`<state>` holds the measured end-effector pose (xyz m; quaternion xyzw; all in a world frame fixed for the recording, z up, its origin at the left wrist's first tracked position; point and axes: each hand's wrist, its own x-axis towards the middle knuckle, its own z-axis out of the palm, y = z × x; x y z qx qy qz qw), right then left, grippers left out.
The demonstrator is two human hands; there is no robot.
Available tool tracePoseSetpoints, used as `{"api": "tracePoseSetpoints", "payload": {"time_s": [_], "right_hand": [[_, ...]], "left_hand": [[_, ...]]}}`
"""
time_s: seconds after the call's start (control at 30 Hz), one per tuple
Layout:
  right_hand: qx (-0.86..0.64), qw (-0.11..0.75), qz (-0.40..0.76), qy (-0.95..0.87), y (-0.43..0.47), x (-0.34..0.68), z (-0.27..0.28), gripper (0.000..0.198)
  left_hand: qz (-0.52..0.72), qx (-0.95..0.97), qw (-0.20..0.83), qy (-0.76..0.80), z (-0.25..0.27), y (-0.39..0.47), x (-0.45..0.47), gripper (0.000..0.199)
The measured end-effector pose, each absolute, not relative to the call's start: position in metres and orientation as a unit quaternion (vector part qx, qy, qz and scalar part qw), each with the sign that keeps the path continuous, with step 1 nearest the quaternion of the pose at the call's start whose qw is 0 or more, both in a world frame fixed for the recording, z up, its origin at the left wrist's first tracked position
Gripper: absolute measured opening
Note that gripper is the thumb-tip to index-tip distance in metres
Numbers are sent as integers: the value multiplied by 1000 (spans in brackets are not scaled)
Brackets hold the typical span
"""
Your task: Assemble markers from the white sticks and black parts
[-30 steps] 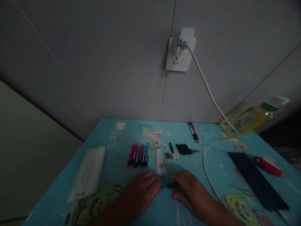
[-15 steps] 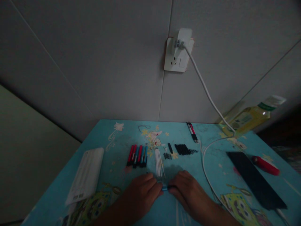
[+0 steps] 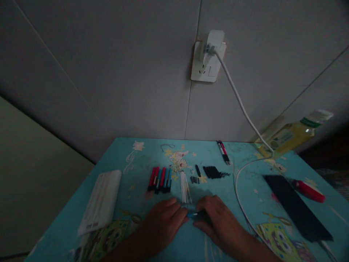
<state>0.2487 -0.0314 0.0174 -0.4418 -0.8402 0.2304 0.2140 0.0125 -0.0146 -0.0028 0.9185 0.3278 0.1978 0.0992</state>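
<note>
Well off the desk's [image 3: 255,207] back edge, left hand [image 3: 165,222] pinches a blue barrel [image 3: 191,215]; right hand [image 3: 219,222] curls round its dark end [image 3: 201,214].

The scene is dim and underexposed, with the grey wall [image 3: 122,72] fading almost to black toward the upper corners. The white plug [image 3: 215,42] is among the brightest spots. No lamp shows in view; a soft shadow lies on the bench [image 3: 253,196] just beyond the left hand [image 3: 166,218] and right hand [image 3: 218,218], both dark and low in detail. The pen [image 3: 192,215] between them looks smeared. Toward the right edge, the bottle [image 3: 291,136] leans outward, apparently stretched by the wide lens.
</note>
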Motion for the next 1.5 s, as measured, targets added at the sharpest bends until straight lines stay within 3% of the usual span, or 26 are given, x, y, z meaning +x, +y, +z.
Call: {"api": "tracePoseSetpoints", "payload": {"time_s": [0.17, 0.6, 0.8, 1.03, 1.3, 1.5], "right_hand": [[-427, 162, 215, -863, -30, 248, 15, 12], [-497, 164, 102, -846, -4, 282, 22, 20], [-558, 120, 47, -820, -5, 281, 11, 19], [-586, 79, 9, -807, -11, 273, 12, 17], [-580, 87, 17, -810, -11, 275, 8, 16], [-546, 147, 31, -824, -13, 274, 8, 17]], "left_hand": [[194, 922, 99, 320, -3, -15, 14, 13], [260, 851, 98, 445, -8, -3, 8, 17], [321, 806, 150, 474, -7, -3, 7, 13], [455, 696, 258, 492, -2, -7, 4, 24], [565, 682, 292, 361, -7, -10, 3, 26], [573, 703, 265, 327, 1, -12, 3, 28]]}}
